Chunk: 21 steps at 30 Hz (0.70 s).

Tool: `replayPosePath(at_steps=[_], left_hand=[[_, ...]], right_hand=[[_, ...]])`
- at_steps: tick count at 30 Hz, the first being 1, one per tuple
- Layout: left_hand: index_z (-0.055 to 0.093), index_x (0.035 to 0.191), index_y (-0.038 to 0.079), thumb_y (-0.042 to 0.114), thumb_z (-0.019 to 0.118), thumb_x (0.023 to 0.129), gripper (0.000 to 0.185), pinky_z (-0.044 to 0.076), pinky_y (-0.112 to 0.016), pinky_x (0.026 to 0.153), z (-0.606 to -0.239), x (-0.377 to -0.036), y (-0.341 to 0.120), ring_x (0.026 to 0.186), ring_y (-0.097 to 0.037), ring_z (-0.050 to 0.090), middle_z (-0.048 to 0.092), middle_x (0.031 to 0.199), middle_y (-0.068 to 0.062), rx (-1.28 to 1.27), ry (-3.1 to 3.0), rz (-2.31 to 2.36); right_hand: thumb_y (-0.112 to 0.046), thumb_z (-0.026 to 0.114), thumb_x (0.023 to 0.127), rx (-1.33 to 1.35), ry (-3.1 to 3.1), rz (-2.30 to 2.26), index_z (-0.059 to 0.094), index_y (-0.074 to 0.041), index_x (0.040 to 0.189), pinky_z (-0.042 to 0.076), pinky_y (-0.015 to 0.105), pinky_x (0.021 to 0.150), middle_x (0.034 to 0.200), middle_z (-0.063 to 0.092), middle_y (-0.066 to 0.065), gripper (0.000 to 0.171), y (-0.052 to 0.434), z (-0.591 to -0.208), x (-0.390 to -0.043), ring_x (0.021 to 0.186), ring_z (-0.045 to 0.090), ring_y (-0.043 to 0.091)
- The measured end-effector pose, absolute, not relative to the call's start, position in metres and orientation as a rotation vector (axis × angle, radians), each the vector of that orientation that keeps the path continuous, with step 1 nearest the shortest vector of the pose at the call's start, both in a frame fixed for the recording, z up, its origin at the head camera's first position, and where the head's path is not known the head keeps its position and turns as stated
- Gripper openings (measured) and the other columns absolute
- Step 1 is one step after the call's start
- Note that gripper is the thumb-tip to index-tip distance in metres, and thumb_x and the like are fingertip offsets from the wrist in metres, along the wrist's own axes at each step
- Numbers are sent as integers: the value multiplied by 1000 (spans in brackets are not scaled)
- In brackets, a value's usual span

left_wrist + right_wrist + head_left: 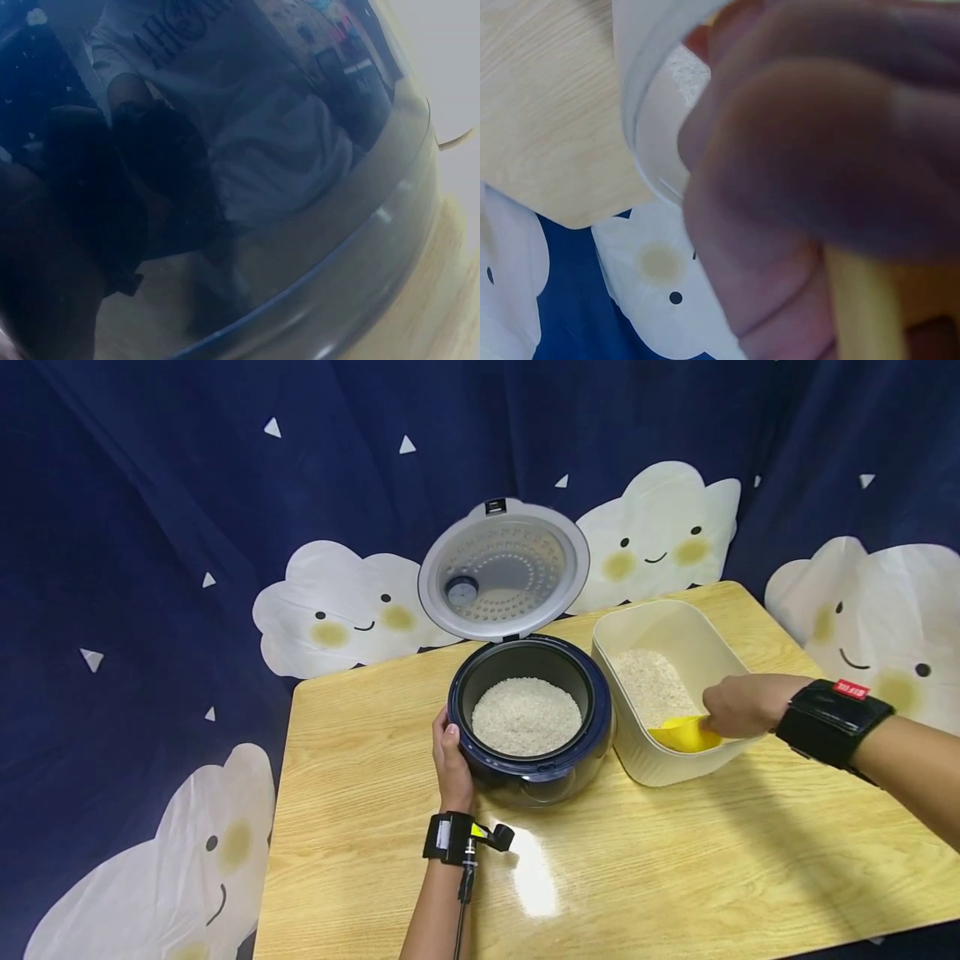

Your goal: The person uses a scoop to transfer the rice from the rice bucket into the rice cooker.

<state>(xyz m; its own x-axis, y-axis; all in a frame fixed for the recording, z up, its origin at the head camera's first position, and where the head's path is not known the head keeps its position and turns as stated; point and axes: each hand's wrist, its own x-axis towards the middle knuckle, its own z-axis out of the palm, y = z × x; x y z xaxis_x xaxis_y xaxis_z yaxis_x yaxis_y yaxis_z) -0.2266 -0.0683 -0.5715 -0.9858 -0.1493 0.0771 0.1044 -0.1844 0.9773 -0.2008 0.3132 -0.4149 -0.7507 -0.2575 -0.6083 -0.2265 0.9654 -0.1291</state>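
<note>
The right hand (742, 703) has its fingers curled round the handle of a yellow scoop (684, 735), whose bowl sits low in the near end of the cream bin (652, 760), beside the heap of rice (651, 685) there. The left hand (450, 758) lies against the side of the cooker (525, 777), thumb up near the rim; whether the other fingers are spread or pressed together round the far side I cannot tell. The pot already holds a mound of grain (527, 717), and the lid (502, 568) stands open behind it. To my eye the risk lies at the gap between bin and cooker: a heaped or tilted scoop could shed grains onto the table (675, 877) there. The bin looks light, so a hard dig might shove or tip it. The pot looks fairly full too, so another load could spill over the rim.
</note>
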Motion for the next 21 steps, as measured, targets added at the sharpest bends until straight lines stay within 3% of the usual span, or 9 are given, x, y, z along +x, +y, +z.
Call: replayPosePath(at_steps=[14, 21], left_hand=[[50, 148, 21, 34, 39, 98, 53, 37, -24, 113, -570, -226, -68, 135, -18, 50, 56, 150, -5, 65, -1905, -2305], [50, 148, 21, 34, 39, 98, 53, 37, -25, 113, -569, -226, -69, 136, -20, 49, 55, 150, -4, 58, -1900, -2312]], right_hand=[[-22, 56, 99, -340, 2656, -21, 59, -9, 78, 44, 38, 60, 65, 50, 3, 25, 305, -434, -200, 61, 51, 22], [-22, 54, 101, -301, 2666, -23, 60, -7, 80, 42, 35, 58, 65, 50, 3, 26, 304, -442, -204, 59, 50, 21]])
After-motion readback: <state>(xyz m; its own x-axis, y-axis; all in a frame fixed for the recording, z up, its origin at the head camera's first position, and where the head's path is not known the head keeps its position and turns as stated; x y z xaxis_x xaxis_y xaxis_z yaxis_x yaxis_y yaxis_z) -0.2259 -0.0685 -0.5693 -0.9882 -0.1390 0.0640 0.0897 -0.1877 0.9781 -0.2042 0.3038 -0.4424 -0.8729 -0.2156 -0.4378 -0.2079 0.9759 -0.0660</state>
